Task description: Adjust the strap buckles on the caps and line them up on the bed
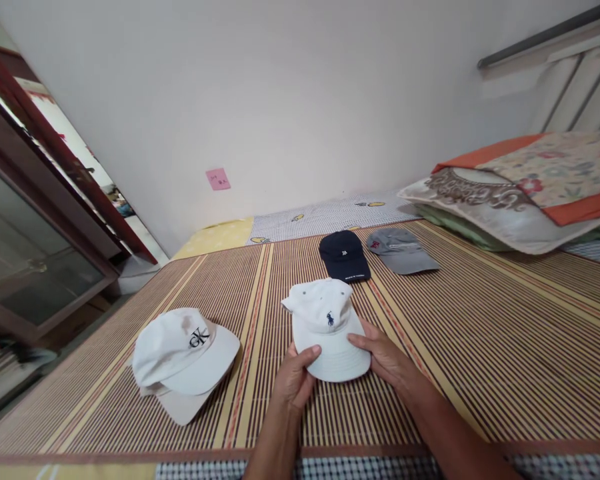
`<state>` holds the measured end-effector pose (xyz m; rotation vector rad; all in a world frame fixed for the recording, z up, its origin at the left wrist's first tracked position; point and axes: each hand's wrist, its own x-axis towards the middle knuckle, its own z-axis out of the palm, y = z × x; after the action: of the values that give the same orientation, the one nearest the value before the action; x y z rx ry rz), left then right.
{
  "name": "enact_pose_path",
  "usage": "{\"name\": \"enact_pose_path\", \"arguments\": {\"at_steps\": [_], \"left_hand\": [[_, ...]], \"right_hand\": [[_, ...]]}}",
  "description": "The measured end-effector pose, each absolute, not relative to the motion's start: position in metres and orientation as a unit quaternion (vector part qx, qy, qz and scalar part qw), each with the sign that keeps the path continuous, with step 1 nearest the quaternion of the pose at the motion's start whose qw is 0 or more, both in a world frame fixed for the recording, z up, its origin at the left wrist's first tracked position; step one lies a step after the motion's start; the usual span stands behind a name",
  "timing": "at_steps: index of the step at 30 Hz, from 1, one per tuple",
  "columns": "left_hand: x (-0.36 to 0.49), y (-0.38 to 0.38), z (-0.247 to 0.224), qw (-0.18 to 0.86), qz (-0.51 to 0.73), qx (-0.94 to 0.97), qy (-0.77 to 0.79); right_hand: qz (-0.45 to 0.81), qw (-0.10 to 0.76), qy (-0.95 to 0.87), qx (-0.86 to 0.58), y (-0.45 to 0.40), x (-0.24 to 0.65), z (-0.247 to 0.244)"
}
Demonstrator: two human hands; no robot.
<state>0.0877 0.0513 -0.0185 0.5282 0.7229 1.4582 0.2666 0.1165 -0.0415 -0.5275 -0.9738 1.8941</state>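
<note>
A white baseball cap (310, 313) with a small dark-blue horse-rider logo is held between both hands, its brim toward me. My left hand (295, 377) grips the brim's left edge, thumb on top and fingers beneath. On the brim's right side my right hand (383, 353) is closed the same way, thumb on the upper face. To the left lies another white cap (167, 347) with black letters, resting on a second pale cap (185, 407) whose brim sticks out below. Beyond the held cap sit a navy cap (343, 252) and a grey cap (403, 253), side by side.
A striped bamboo mat (500, 347) covers the bed under the caps. Pillows with a floral cover (555, 167) are piled at the far right. A white wall (300, 100) with a pink note (218, 179) stands behind. A glass-paned cabinet door (35, 260) is at the left.
</note>
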Motion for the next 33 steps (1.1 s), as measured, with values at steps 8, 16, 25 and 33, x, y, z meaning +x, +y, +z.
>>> {"name": "enact_pose_path", "arguments": {"at_steps": [8, 16, 25, 33], "left_hand": [[0.088, 0.052, -0.017, 0.636, 0.651, 0.237, 0.341], [0.090, 0.052, -0.016, 0.608, 0.659, 0.227, 0.379], [0.089, 0.053, -0.022, 0.578, 0.669, 0.250, 0.394], [0.090, 0.053, -0.024, 0.560, 0.677, 0.258, 0.403]], "right_hand": [[0.746, 0.473, -0.403, -0.240, 0.116, 0.268, -0.044], [0.715, 0.490, -0.415, -0.276, 0.119, 0.267, -0.047], [0.644, 0.502, -0.457, -0.352, 0.127, 0.268, -0.064], [0.608, 0.512, -0.471, -0.382, 0.131, 0.264, -0.072]]}}
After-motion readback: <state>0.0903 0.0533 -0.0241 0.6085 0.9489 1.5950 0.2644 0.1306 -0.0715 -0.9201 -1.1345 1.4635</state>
